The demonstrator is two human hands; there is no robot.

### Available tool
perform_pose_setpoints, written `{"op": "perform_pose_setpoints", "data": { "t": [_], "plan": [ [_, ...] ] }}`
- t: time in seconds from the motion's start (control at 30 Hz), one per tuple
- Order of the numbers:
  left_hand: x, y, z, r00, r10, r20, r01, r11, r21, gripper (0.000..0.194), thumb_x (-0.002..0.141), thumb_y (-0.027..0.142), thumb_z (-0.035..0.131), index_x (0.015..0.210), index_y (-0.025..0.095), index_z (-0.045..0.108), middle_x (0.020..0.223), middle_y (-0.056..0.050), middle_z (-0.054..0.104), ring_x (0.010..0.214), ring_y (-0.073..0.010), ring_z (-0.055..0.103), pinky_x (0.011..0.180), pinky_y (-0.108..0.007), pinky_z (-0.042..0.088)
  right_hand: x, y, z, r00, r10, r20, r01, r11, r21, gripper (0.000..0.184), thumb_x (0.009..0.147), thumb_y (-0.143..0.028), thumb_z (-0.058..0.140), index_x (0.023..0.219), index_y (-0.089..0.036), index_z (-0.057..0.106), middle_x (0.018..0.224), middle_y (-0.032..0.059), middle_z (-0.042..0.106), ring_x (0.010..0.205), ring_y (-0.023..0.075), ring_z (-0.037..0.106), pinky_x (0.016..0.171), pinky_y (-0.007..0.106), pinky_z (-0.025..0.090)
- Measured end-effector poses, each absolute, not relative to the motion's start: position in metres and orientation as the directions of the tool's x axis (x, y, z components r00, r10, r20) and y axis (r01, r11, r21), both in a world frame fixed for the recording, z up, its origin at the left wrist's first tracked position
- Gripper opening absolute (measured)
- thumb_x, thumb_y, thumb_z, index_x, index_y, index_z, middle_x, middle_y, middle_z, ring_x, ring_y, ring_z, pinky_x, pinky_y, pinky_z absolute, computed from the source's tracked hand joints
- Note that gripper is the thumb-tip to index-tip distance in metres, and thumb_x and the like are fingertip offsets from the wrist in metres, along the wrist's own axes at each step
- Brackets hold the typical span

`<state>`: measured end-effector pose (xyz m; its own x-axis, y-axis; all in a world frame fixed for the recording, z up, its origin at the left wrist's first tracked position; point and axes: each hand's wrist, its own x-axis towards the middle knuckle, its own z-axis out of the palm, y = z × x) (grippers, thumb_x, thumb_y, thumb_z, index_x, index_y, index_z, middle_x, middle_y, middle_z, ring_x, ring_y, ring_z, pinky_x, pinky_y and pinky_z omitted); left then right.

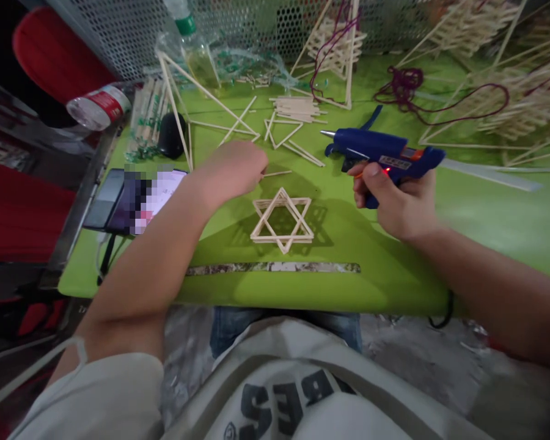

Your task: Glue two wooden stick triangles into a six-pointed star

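My right hand (396, 205) grips a blue glue gun (380, 151), nozzle pointing left, a red light glowing at the trigger. My left hand (231, 168) is curled closed over the green table (486, 214), pinching a thin wooden stick (277, 173) that pokes out to the right. Between and below both hands lies a six-pointed star of wooden sticks (282, 221), flat on the table and touched by neither hand.
A pile of loose sticks (297, 109) and stick triangles (284, 134) lie beyond the star. A phone (140, 198) and a black round object (172, 134) are at left, bottles (98, 107) behind. Stick frames and purple cord (403, 82) fill the back right. A patterned strip (275, 267) lies near the front edge.
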<state>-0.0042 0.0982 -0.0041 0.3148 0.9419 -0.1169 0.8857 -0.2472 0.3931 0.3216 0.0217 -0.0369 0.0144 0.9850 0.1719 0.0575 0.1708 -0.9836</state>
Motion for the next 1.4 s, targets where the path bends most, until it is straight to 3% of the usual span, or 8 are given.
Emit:
{"op": "perform_pose_setpoints", "data": {
  "t": [0.1, 0.23, 0.4, 0.6, 0.7, 0.97, 1.27, 1.4],
  "plan": [
    [-0.004, 0.102, 0.006, 0.369, 0.900, -0.233, 0.915, -0.308, 0.260, 0.016, 0.085, 0.017, 0.086, 0.073, 0.025, 0.078, 0.079, -0.010, 0.074, 0.095, -0.0378, 0.078, 0.100, -0.054, 0.059, 0.320, 0.024, -0.036, 0.021, 0.981, 0.193, 0.049, 0.191, -0.980, 0.064, 0.079, -0.092, 0.105, 0.087, -0.031, 0.086, 0.075, 0.0026, 0.072, 0.057, 0.0175, 0.058, 0.052, 0.041, 0.052],
    [-0.015, 0.103, 0.027, 0.447, 0.843, -0.300, 0.862, -0.316, 0.397, 0.007, 0.095, 0.024, 0.085, 0.090, 0.024, 0.089, 0.099, -0.008, 0.088, 0.083, -0.0262, 0.076, 0.089, -0.047, 0.060, 0.321, 0.026, -0.039, 0.039, 0.971, 0.238, 0.048, 0.236, -0.971, 0.063, 0.080, -0.090, 0.106, 0.087, -0.030, 0.086, 0.073, 0.0010, 0.071, 0.054, 0.0168, 0.057, 0.050, 0.040, 0.050],
    [-0.018, 0.086, 0.047, 0.542, 0.802, -0.252, 0.755, -0.333, 0.564, 0.012, 0.104, 0.034, 0.085, 0.097, 0.026, 0.090, 0.098, -0.005, 0.088, 0.087, -0.0197, 0.070, 0.100, -0.047, 0.065, 0.321, 0.026, -0.041, 0.016, 0.962, 0.272, 0.058, 0.271, -0.961, 0.055, 0.089, -0.081, 0.105, 0.086, -0.030, 0.086, 0.077, 0.0028, 0.073, 0.054, 0.0166, 0.057, 0.049, 0.041, 0.049],
    [-0.001, 0.075, 0.048, 0.484, 0.816, -0.315, 0.805, -0.275, 0.525, 0.008, 0.097, 0.028, 0.089, 0.094, 0.027, 0.096, 0.097, -0.005, 0.087, 0.101, -0.0292, 0.082, 0.101, -0.049, 0.064, 0.320, 0.023, -0.041, 0.008, 0.966, 0.257, 0.092, 0.255, -0.963, 0.054, 0.088, -0.083, 0.105, 0.085, -0.032, 0.087, 0.078, 0.0040, 0.072, 0.059, 0.0181, 0.058, 0.052, 0.040, 0.049],
    [0.002, 0.072, 0.049, 0.481, 0.818, -0.314, 0.811, -0.280, 0.515, 0.010, 0.097, 0.027, 0.087, 0.098, 0.025, 0.097, 0.099, -0.005, 0.088, 0.103, -0.0279, 0.081, 0.104, -0.046, 0.064, 0.321, 0.021, -0.040, 0.007, 0.963, 0.271, 0.076, 0.270, -0.960, 0.054, 0.087, -0.083, 0.106, 0.086, -0.031, 0.089, 0.081, 0.0052, 0.074, 0.059, 0.0174, 0.059, 0.052, 0.040, 0.049],
    [0.004, 0.067, 0.047, 0.552, 0.799, -0.238, 0.772, -0.382, 0.508, 0.011, 0.092, 0.028, 0.087, 0.091, 0.029, 0.098, 0.084, -0.005, 0.084, 0.077, -0.0255, 0.075, 0.084, -0.044, 0.064, 0.317, 0.021, -0.040, 0.032, 0.964, 0.263, 0.039, 0.262, -0.964, 0.068, 0.074, -0.087, 0.111, 0.084, -0.025, 0.086, 0.081, 0.0054, 0.079, 0.055, 0.0146, 0.061, 0.047, 0.037, 0.050],
    [0.008, 0.060, 0.046, 0.502, 0.830, -0.243, 0.785, -0.320, 0.531, 0.010, 0.091, 0.021, 0.087, 0.088, 0.025, 0.095, 0.090, -0.004, 0.082, 0.105, -0.0331, 0.084, 0.109, -0.052, 0.065, 0.320, 0.020, -0.040, -0.029, 0.961, 0.274, 0.057, 0.275, -0.960, 0.067, 0.082, -0.086, 0.108, 0.090, -0.023, 0.086, 0.077, 0.0040, 0.074, 0.054, 0.0137, 0.062, 0.048, 0.035, 0.054],
    [0.008, 0.057, 0.047, 0.513, 0.824, -0.241, 0.783, -0.334, 0.525, 0.011, 0.093, 0.020, 0.086, 0.091, 0.025, 0.097, 0.096, -0.006, 0.086, 0.102, -0.0319, 0.082, 0.107, -0.049, 0.064, 0.319, 0.019, -0.042, -0.010, 0.966, 0.258, 0.062, 0.258, -0.964, 0.066, 0.082, -0.084, 0.109, 0.090, -0.022, 0.085, 0.080, 0.0062, 0.077, 0.054, 0.0132, 0.061, 0.048, 0.035, 0.054]
  ]
}}
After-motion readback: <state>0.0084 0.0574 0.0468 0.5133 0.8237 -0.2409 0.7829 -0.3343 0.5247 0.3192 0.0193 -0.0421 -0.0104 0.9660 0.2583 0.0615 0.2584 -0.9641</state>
